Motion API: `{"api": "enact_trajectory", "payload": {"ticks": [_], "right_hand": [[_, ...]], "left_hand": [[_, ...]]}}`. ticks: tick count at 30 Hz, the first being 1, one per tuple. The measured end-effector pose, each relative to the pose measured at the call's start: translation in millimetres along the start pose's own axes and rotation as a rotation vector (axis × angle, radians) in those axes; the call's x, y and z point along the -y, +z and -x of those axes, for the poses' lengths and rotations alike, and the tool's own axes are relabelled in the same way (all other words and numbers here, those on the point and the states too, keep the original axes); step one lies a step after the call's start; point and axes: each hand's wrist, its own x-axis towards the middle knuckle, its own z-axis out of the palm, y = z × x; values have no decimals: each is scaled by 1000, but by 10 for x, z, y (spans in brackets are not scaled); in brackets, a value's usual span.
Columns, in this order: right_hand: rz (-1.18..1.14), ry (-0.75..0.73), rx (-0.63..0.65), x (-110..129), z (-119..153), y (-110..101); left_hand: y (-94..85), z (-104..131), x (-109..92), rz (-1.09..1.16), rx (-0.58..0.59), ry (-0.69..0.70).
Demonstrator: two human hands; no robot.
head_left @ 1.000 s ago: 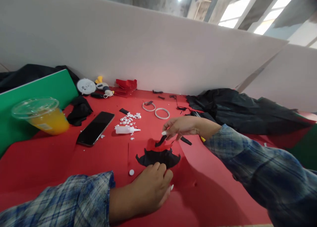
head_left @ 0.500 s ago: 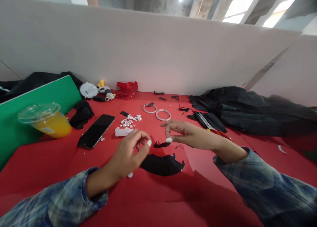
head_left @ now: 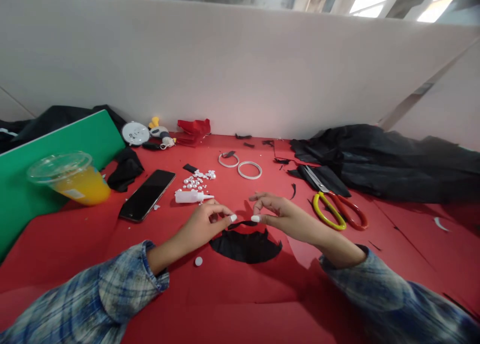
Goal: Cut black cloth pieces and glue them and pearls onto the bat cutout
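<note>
Between my hands stretches a narrow black fabric strip (head_left: 243, 224). My left hand (head_left: 210, 221) pinches one end of it, and my right hand (head_left: 279, 216) pinches the other end. Just below the strip, a wide curved piece of black fabric (head_left: 245, 246) lies flat on the red table covering (head_left: 210, 309). A white glue bottle (head_left: 191, 197) with a pointed nozzle rests on its side above my left hand. Its small round white cap (head_left: 198, 261) sits below that hand. Beyond my hands lie two pale rings (head_left: 249, 170).
Scissors (head_left: 332, 206) with yellow and red handles lie right of my right hand. White pearl beads (head_left: 193, 181), a phone (head_left: 147, 195) and a cup of orange drink (head_left: 75, 181) are at left. Black fabric (head_left: 390, 159) is heaped along the white partition (head_left: 240, 74).
My left hand has moved right and taken the strip's free end, which only my right hand held before. The view has shifted slightly, uncovering the scissors' handles and the glue nozzle.
</note>
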Motion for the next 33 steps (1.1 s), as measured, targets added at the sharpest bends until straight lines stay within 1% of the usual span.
{"api": "enact_trajectory", "payload": {"ticks": [2,4,8,10,12,14,16,18,23,30,33], "right_hand": [[-32,62,-25,-78,-1,43],[-41,92,-27,-146,1,74],[-35,61,-21,-234,16,91],[-36,71,-24,-241,30,79],[-33,76,-23,-217,49,57],[-35,49,-6,-167,70,30],[-47,21,13,-105,90,2],[-52,8,24,-52,107,-19],[-48,-16,38,-17,123,-29],[-82,-7,53,22,139,-25],[-99,14,47,22,135,-17]], "left_hand": [[30,-3,28,-76,-37,29],[57,-1,39,-135,-54,58],[47,8,15,-190,-42,65],[9,10,-1,-183,15,41],[-35,10,-7,-169,102,26],[-70,6,0,-161,177,32],[-88,-2,14,-150,221,44],[-85,-12,29,-132,239,46],[-34,-39,38,-113,164,40],[-2,-69,-32,-79,135,42],[27,-57,-54,-73,69,38]]}}
